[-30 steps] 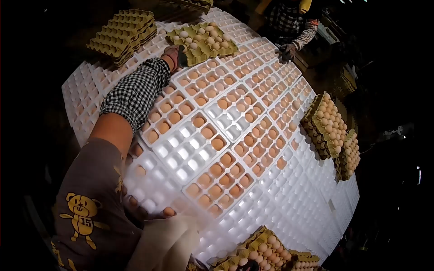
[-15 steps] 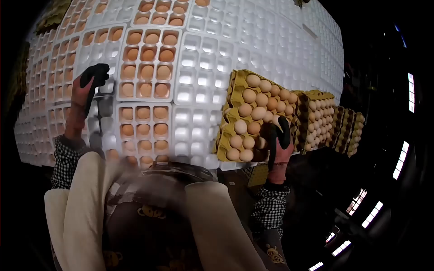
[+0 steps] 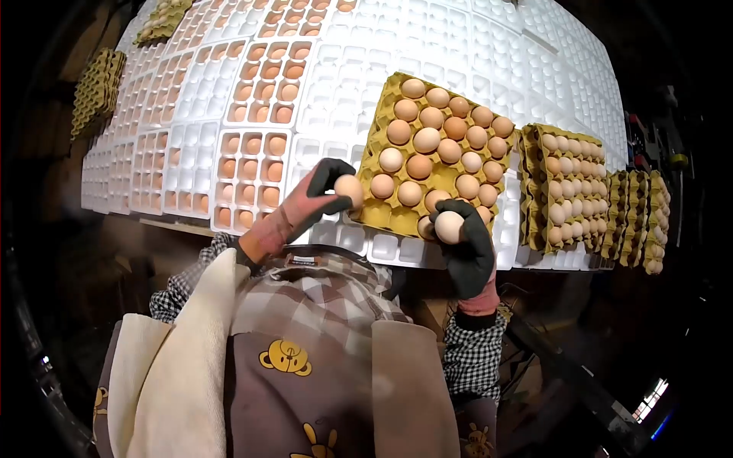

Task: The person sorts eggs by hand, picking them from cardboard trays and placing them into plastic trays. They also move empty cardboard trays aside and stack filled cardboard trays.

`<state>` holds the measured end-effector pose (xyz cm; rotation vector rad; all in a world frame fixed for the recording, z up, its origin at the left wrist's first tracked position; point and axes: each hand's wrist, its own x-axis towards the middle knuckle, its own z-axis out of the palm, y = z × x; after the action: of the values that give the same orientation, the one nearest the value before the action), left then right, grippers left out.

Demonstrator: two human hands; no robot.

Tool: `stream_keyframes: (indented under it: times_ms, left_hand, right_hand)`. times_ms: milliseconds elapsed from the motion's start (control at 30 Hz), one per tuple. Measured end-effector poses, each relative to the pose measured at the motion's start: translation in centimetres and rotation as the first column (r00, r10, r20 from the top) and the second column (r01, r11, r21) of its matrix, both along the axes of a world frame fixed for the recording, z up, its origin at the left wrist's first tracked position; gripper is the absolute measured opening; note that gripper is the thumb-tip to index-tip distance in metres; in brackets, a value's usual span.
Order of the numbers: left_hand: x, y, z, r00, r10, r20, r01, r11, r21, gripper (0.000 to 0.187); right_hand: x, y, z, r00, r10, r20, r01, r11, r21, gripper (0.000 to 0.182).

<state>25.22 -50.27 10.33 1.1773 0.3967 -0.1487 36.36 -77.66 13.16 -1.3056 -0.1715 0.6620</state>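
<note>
A brown egg point(image 3: 349, 191) is pinched between the thumb and fingers of my left hand point(image 3: 305, 204), at the front left corner of a yellow pulp egg tray point(image 3: 391, 218). My right hand point(image 3: 471, 256) has its fingers curled round a paler egg point(image 3: 450, 227) by the tray's front edge. Both hands wear dark-palmed gloves with reddish cuffs. Rows of eggs sit in the pulp tray, and several front cups are bare. Under and beside it lie white foam trays point(image 3: 336, 99). To the left, one foam tray point(image 3: 250, 131) has brown eggs in its cells.
On the right stand stacked pulp trays with eggs point(image 3: 576, 187), and further tilted pulp trays point(image 3: 630, 214) beyond them. More pulp trays point(image 3: 99, 90) are at the far left. White foam trays cover the table up to its front edge, near my apron point(image 3: 305, 397).
My left hand has come right from the foam trays to the pulp tray and now holds an egg. My right hand has an egg lifted at the front edge. The view has shifted.
</note>
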Motion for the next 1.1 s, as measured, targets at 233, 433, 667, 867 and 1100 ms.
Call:
stream_keyframes:
  times_ms: [233,433,667,867,1100]
  left_hand:
    - [3.9,-2.9,1.6,0.934,-0.324,-0.153,0.189,0.080,0.979,0.057]
    - [7.1,-0.9,3.2,0.944,-0.318,-0.087,0.069,-0.066,0.995,0.043]
    - [9.6,-2.6,1.4,0.897,-0.409,-0.169,0.110,-0.164,0.980,0.027]
    - [0.8,3.2,1.3,0.983,-0.120,0.141,-0.029,0.654,0.756,0.056]
    - [-17.6,18.1,-2.9,0.781,0.611,-0.129,0.115,0.063,0.991,0.049]
  right_hand:
    - [1.5,7.1,-0.7,0.292,0.817,0.498,0.377,0.380,-0.845,0.041]
    - [5.6,3.5,-0.4,0.568,0.336,0.752,0.024,0.906,-0.423,0.030]
    - [5.8,8.2,1.1,0.374,0.856,0.356,0.327,0.238,-0.915,0.057]
    - [6.4,5.6,-0.1,0.861,0.333,0.384,-0.078,0.833,-0.547,0.039]
    - [-4.6,18.7,0.9,0.864,0.474,-0.169,-0.494,0.864,-0.101,0.042]
